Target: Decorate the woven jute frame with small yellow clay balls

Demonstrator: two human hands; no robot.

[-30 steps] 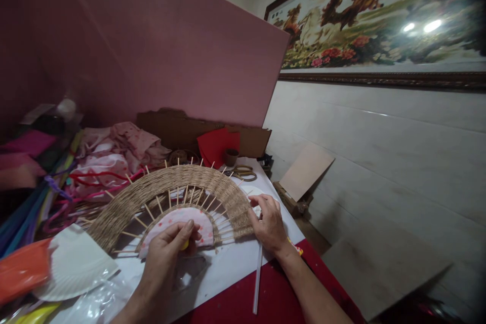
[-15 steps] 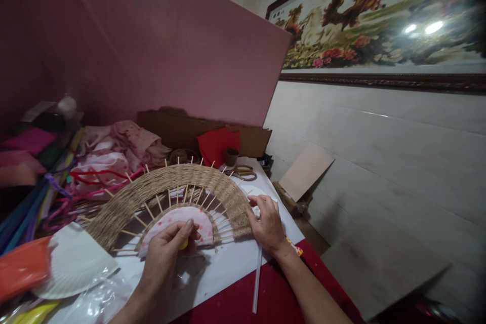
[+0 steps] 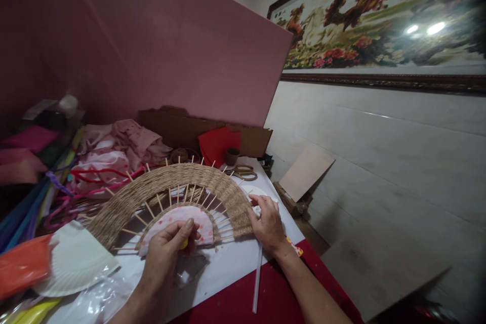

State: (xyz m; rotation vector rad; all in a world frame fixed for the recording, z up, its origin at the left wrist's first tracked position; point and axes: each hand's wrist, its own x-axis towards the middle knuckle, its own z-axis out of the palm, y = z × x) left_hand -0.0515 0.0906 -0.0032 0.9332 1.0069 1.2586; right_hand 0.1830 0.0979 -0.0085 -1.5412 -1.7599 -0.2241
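Observation:
A half-round woven fan (image 3: 170,182) of tan twine wound over thin wooden sticks lies on the white sheet (image 3: 231,263). Its pink spotted centre piece (image 3: 182,217) sits at the bottom middle. My left hand (image 3: 167,253) is closed in a pinch at the lower edge of that centre, with something small and yellow between thumb and fingers. My right hand (image 3: 268,225) presses its curled fingers on the right end of the woven band, near the stick tips.
A white paper plate (image 3: 74,263) and an orange sheet (image 3: 23,268) lie at the left, pipe cleaners (image 3: 87,182) and pink cloth (image 3: 121,144) behind. Scissors (image 3: 243,172), a small brown cup (image 3: 231,156), red paper (image 3: 218,144) and cardboard stand at the back. A white stick (image 3: 258,276) crosses the red tabletop. Another person's hand (image 3: 18,169) is at the far left.
Hardly anything moved. My right hand has shifted slightly down along the woven band's right end. The other person's hand at the far left has shifted a little.

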